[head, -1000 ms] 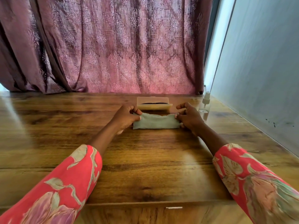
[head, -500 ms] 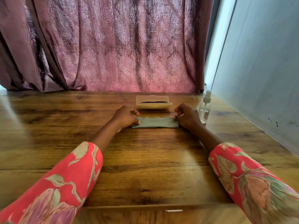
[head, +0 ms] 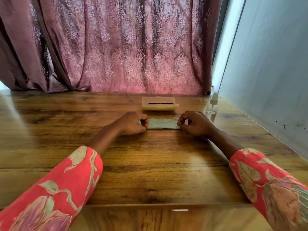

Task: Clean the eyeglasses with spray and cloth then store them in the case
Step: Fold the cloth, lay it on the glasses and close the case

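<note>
A pale green cloth (head: 162, 123), folded into a narrow strip, lies flat on the wooden table (head: 150, 172) and runs from side to side between the person's two hands. The left hand (head: 132, 123) rests on the table at the cloth's left end, its fingers curled in and its thumb and fingertips pinching that end. The right hand (head: 195, 124) rests at the other end, its fingers curled the same way, with the thumb and forefinger closed on the cloth's right edge. Both forearms reach forward over the table from red sleeves with a flower print; the left sleeve (head: 55, 192) and the right sleeve (head: 273, 185) fill the lower corners of the view. Just behind the cloth, toward the curtain, stands a pale translucent case (head: 159, 104), open at the top, and a dark shape lies inside it that looks like the eyeglasses (head: 159, 103), though the frame is too small to make out in detail. To the right of the case, near the right hand, a small clear spray bottle (head: 212, 105) with a white nozzle stands upright on the table. A mauve patterned curtain (head: 125, 44) hangs along the table's far edge, and a plain grey wall (head: 270, 64) runs along its right side.
</note>
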